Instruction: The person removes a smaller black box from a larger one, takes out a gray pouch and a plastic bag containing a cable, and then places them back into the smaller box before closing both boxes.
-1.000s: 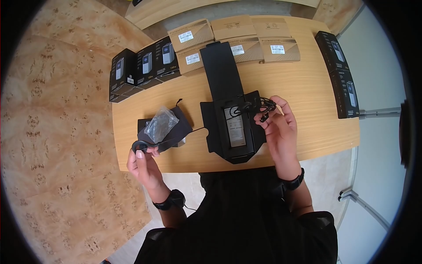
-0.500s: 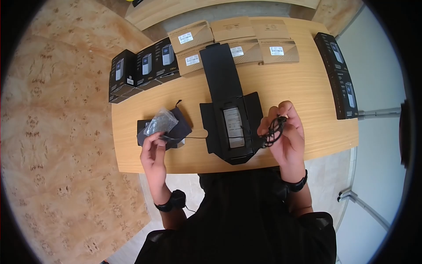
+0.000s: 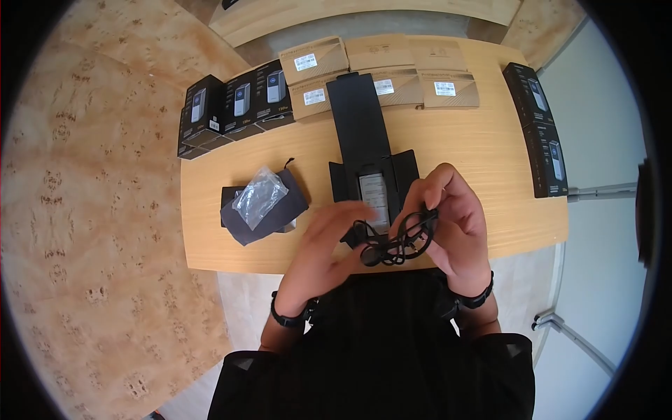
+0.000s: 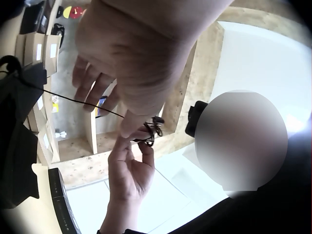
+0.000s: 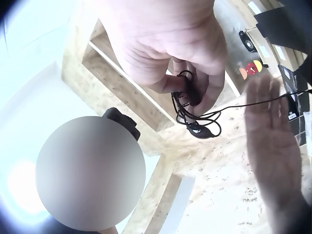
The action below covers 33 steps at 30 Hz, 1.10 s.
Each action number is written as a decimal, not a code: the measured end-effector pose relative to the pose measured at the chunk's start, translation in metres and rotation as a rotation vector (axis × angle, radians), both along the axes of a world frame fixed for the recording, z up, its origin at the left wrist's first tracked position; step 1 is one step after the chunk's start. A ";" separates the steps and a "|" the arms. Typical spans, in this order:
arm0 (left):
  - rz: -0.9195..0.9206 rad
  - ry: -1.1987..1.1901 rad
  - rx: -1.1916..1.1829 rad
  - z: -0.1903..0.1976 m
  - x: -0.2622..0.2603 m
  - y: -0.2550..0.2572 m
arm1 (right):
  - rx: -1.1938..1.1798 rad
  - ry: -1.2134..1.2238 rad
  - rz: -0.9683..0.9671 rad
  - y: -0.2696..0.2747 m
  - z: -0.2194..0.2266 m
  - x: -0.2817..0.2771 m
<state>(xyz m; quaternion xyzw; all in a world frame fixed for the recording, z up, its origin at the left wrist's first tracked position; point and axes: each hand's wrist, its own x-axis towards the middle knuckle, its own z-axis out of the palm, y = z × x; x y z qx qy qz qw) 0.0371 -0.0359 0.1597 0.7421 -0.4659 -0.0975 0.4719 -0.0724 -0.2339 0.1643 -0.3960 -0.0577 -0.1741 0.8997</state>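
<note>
My right hand [image 3: 458,231] pinches a bundled thin black cable [image 3: 399,250], its loops hanging below the fingers. A small rounded black piece [image 5: 202,130] dangles among the loops in the right wrist view. Beside the bundle, my left hand [image 3: 322,241] has its fingers extended and blurred; in the right wrist view the same left hand [image 5: 273,141] shows a flat palm. From the bundle a single strand [image 4: 63,96] runs out past the left fingers in the left wrist view. Below both hands stands an opened black box [image 3: 357,119], a white-labelled item [image 3: 373,196] inside it.
Left on the table, a clear plastic bag [image 3: 260,196] lies over a dark grey drawstring pouch [image 3: 245,231]. Black printed boxes [image 3: 241,101] and stacked brown cartons [image 3: 448,101] line the back edge. More black boxes [image 3: 549,164] stand along the right edge.
My left hand has come from beside the pouch, where its fingers held the cable's far part, rightward to the bundle, fingers now extended. My right hand keeps its hold on the bundle.
</note>
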 end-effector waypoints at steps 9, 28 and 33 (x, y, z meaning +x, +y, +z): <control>-0.111 0.393 0.002 -0.026 0.023 0.041 | 0.160 -0.041 -0.213 -0.036 -0.012 -0.010; -0.071 1.554 -0.263 -0.029 0.001 0.006 | -0.310 0.274 -0.558 0.007 -0.048 0.018; -0.054 1.656 -0.360 -0.035 -0.008 -0.009 | -0.947 0.202 -0.618 0.029 -0.048 0.014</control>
